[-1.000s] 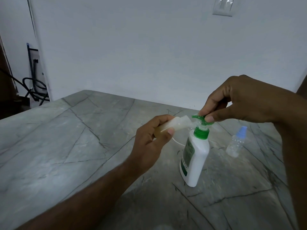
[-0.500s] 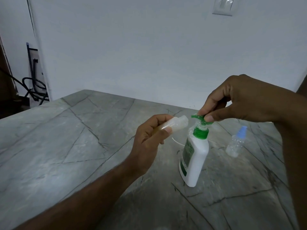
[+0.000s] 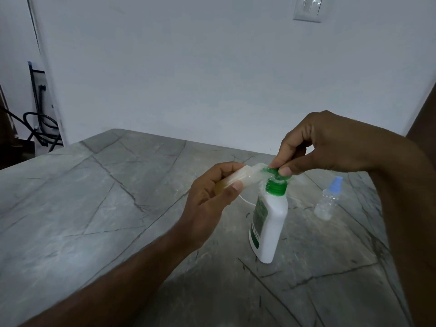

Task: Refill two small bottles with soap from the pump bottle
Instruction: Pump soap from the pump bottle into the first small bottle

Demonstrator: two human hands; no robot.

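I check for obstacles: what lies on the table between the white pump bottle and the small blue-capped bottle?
Only bare table lies between the pump bottle and the blue-capped bottle, in the head view.

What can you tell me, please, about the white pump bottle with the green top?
The pump bottle stands upright on the grey marbled table. Its body looks like white opaque plastic with a green label on the side facing left, a ribbed green collar and a green pump head. The right hand pinches the pump head from above. The left hand holds a small translucent bottle tilted, its mouth at the spout.
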